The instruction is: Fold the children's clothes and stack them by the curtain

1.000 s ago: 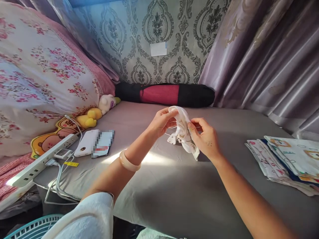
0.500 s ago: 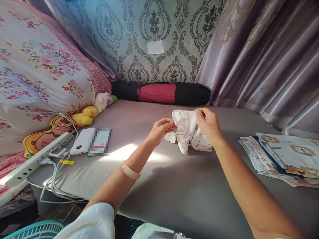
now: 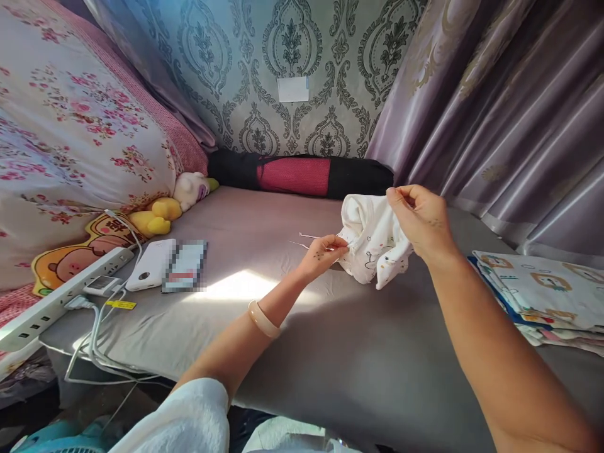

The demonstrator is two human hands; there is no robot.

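Note:
A small white baby garment with little printed figures hangs bunched just above the grey bed surface. My right hand pinches its upper right edge between thumb and fingers, holding that side raised. At the garment's lower left edge, my left hand is closed in a pinch on the cloth. Thin white strings stick out to the left, just above the left hand. The folds hide the garment's full shape and most of its inside.
To the right lies a stack of folded printed cloths. A power strip with cables, a white power bank and a blurred phone-like item lie left. Soft toys sit farther back. A black and red roll lies along the wall.
My right hand has moved right and up, lifting the garment. My left hand has shifted right and slightly down to its lower left edge. The strings now show. The view has turned slightly.

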